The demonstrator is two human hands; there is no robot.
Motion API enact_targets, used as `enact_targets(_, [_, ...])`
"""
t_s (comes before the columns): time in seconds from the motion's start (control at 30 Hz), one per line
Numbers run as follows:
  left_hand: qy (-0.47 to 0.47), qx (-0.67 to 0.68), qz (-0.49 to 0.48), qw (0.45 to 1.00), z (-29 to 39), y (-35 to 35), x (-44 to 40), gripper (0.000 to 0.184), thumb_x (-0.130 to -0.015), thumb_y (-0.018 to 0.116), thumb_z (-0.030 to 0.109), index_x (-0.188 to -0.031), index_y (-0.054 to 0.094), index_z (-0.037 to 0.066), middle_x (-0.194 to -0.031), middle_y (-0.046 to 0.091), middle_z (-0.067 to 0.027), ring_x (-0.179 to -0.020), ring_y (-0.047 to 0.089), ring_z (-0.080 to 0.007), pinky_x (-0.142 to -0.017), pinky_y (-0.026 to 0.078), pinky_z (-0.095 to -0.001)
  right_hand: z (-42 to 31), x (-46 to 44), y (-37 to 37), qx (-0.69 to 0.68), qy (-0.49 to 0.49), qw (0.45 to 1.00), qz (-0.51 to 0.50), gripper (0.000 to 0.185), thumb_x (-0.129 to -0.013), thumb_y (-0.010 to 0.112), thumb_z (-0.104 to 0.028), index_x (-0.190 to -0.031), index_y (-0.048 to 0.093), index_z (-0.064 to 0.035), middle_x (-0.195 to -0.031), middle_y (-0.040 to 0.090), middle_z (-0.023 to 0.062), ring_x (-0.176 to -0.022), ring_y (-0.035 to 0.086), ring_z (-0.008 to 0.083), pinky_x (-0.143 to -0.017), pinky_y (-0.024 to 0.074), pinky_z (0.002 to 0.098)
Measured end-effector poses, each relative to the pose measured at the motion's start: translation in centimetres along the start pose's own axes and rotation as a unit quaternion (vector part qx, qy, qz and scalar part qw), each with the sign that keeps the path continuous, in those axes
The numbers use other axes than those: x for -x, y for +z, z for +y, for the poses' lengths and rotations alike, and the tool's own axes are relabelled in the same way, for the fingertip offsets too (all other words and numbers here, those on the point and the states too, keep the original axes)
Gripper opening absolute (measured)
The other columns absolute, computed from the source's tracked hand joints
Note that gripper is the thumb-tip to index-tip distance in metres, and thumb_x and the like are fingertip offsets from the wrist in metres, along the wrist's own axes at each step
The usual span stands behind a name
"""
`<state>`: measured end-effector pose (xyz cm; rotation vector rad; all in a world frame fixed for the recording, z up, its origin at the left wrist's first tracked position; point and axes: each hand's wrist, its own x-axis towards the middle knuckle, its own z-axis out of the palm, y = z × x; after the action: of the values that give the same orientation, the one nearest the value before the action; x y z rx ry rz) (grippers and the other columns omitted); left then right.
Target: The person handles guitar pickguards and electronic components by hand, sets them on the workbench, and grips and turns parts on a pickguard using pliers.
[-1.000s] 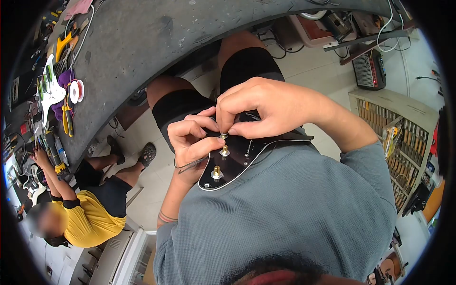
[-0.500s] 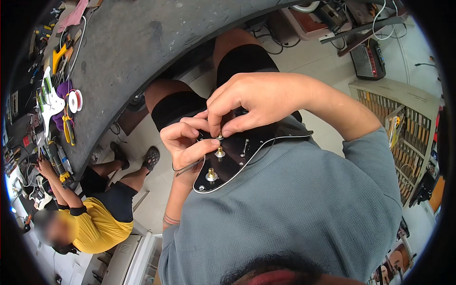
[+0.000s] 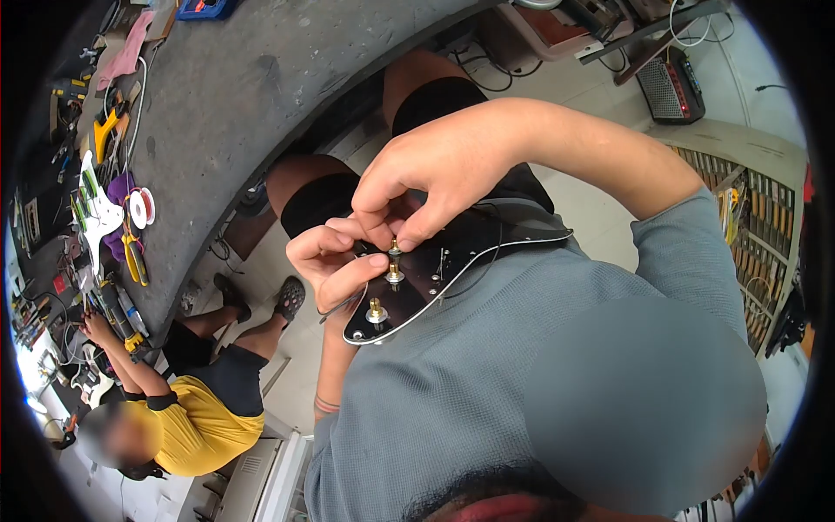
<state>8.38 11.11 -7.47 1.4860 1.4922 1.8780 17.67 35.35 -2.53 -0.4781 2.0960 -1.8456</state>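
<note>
A black guitar pickguard (image 3: pixel 416 289) with a white edge lies tilted over my lap, against the grey shirt. Brass-coloured potentiometer shafts stand up from it in a row, with washers and nuts at their bases. My left hand (image 3: pixel 335 259) grips the pickguard's far left edge, its thumb on the top face and the fingers partly hidden behind. Thumb and fingertips of my right hand (image 3: pixel 448 178) pinch the top of the potentiometer shaft (image 3: pixel 394 249) farthest from me; any nut between them is too small to make out. A dark wire hangs by my left hand.
On the dark curved workbench (image 3: pixel 235 96) lie a solder spool (image 3: pixel 142 207), yellow-handled pliers (image 3: pixel 135 259) and a white pickguard (image 3: pixel 100 213). A co-worker in a yellow shirt (image 3: pixel 209 426) sits at left. A small amplifier (image 3: pixel 670 87) and a tool rack (image 3: pixel 748 235) are at right.
The head view has shifted slightly, bringing a blue tray into sight at the top. Both hands keep their holds on the pickguard and shaft; the right fingers have moved a little.
</note>
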Motion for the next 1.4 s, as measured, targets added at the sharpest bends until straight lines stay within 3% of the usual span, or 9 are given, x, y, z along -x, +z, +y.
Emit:
enact_targets(0.3, [-0.002, -0.002, -0.007, 1.0, -0.6, -0.7, 0.7, 0.051, -0.076, 0.086, -0.012, -0.115, 0.072, 0.019, -0.126, 0.041, -0.009, -0.102, 0.072, -0.0288, -0.091, 0.061, -0.0381, -0.7, -0.7, -0.9, 0.029, 0.019, 0.998, -0.046, 0.015, -0.096, 0.077, -0.017, -0.102, 0.072, -0.0048, -0.09, 0.071, 0.0049, -0.086, 0.068, 0.0205, -0.08, 0.0542, 0.0376])
enact_targets(0.4, [-0.008, -0.033, -0.01, 0.999, -0.3, -0.4, 0.3, 0.03, -0.092, 0.079, -0.003, -0.111, 0.065, 0.017, -0.125, 0.042, -0.0086, -0.102, 0.071, -0.0273, -0.097, 0.06, -0.0409, -1.0, -0.8, -1.1, 0.023, 0.027, 0.999, -0.039, 0.018, -0.095, 0.078, -0.022, -0.099, 0.073, -0.005, -0.089, 0.071, 0.0055, -0.087, 0.068, 0.0204, -0.082, 0.0539, 0.0372])
enact_targets(0.5, [-0.009, -0.034, -0.021, 0.999, -0.2, -0.6, 0.1, 0.032, -0.092, 0.081, 0.0, -0.114, 0.066, 0.018, -0.126, 0.041, -0.0088, -0.103, 0.071, -0.0266, -0.096, 0.059, -0.04, -0.9, -0.6, -0.9, 0.011, 0.021, 1.0, -0.02, 0.016, -0.095, 0.077, -0.02, -0.099, 0.073, -0.0057, -0.091, 0.072, 0.0059, -0.088, 0.069, 0.0206, -0.083, 0.0544, 0.0374])
enact_targets(0.77, [-0.012, -0.023, -0.009, 1.0, 0.1, -0.2, -0.4, 0.033, -0.089, 0.082, -0.004, -0.111, 0.069, 0.017, -0.127, 0.041, -0.0083, -0.103, 0.071, -0.026, -0.093, 0.059, -0.0388, -0.9, -0.7, -0.9, 0.041, 0.002, 0.999, -0.023, 0.012, -0.094, 0.074, -0.011, -0.104, 0.072, -0.004, -0.1, 0.075, 0.0071, -0.093, 0.072, 0.0241, -0.083, 0.059, 0.0381])
enact_targets(1.0, [-0.008, -0.006, -0.002, 1.0, -0.3, -0.1, -0.3, 0.036, -0.085, 0.082, -0.009, -0.108, 0.069, 0.015, -0.127, 0.041, -0.0088, -0.101, 0.073, -0.0274, -0.094, 0.06, -0.0381, -0.6, -0.6, -0.8, 0.037, 0.014, 0.999, -0.014, 0.014, -0.095, 0.075, -0.019, -0.101, 0.074, -0.0072, -0.093, 0.074, 0.0053, -0.088, 0.069, 0.0212, -0.082, 0.0543, 0.0381])
enact_targets(1.1, [-0.008, -0.009, -0.001, 1.0, -0.4, -0.3, -0.3, 0.047, -0.077, 0.09, -0.01, -0.112, 0.074, 0.017, -0.127, 0.038, -0.0088, -0.101, 0.072, -0.0283, -0.088, 0.06, -0.0381, -0.9, -0.5, -0.9, 0.055, 0.026, 0.998, -0.016, 0.014, -0.095, 0.076, -0.02, -0.101, 0.075, -0.0073, -0.092, 0.074, 0.005, -0.087, 0.069, 0.0214, -0.081, 0.0541, 0.0382])
enact_targets(1.4, [-0.031, -0.004, -0.017, 0.999, -0.5, -0.7, -0.1, 0.041, -0.08, 0.091, -0.004, -0.112, 0.075, 0.017, -0.129, 0.038, -0.008, -0.105, 0.07, -0.0272, -0.091, 0.059, -0.0374, -1.6, -0.8, -1.3, 0.067, 0.04, 0.996, -0.03, 0.017, -0.098, 0.076, -0.023, -0.1, 0.076, -0.006, -0.091, 0.075, 0.0063, -0.087, 0.07, 0.0227, -0.081, 0.0544, 0.0393])
